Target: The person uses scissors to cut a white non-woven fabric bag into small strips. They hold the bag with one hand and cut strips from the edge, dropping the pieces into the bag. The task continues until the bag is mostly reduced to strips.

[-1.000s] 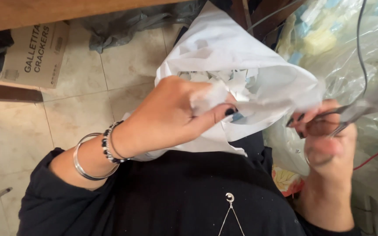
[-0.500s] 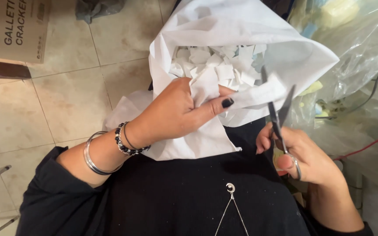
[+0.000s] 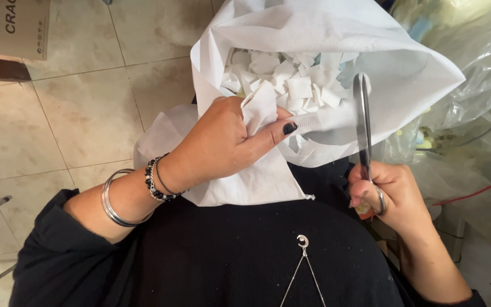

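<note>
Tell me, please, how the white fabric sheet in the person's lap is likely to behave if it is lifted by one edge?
The white fabric sheet would probably hang floppy: it already folds and creases where the left hand bunches it. It looks thin and light. Tilting it would likely spill the cut white squares lying loose in its hollow.

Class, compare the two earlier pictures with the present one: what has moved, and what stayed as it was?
The right hand has swung the scissors from lying sideways at the far right to standing upright, blades shut, beside the strip held out by the left hand. The view has shifted, showing more of the cut white squares in the white bag. The left hand still grips the white material; the right still holds the scissors.
</note>
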